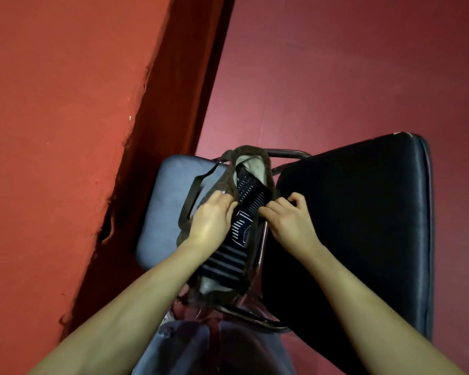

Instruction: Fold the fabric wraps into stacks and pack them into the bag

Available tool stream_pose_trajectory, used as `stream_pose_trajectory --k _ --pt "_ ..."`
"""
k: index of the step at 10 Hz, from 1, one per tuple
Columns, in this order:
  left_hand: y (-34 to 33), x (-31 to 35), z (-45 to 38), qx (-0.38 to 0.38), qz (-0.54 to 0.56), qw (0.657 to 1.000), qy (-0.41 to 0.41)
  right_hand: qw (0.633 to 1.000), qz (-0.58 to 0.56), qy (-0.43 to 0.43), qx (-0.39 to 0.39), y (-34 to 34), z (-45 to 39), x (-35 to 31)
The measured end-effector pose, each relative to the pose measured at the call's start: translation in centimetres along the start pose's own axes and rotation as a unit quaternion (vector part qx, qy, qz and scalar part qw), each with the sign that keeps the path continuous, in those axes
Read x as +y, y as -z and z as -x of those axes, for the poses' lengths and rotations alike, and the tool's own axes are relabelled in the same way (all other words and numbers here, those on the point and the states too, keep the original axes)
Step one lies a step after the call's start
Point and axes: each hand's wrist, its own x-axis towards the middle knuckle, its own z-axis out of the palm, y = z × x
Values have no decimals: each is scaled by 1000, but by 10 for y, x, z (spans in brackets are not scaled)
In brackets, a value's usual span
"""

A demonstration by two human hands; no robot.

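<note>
Head view: fabric wraps point(243, 234) in bag point(228, 182), between left hand point(210, 223) and right hand point(289, 217).

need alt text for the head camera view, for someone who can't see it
Seen from above, a person's left hand and right hand grip opposite rims of a brown bag, holding it open over dark fabric wraps with pale stripes packed inside. The bag stands between a blue seat cushion and a black chair on a red floor.

A plain room: red-painted wall point(52, 131), padded chairs point(363, 212).
</note>
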Motion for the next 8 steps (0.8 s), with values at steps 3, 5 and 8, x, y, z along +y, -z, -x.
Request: stream_pose_trajectory --k 3,5,8 --pt "-33 45 2 -89 107 988 74 989 47 -88 -106 11 19 11" --pt "-27 29 8 -153 44 985 60 988 37 -90 -119 3 20 15" --pt "-12 8 19 -145 3 988 47 986 -19 -128 -107 -4 15 -10"
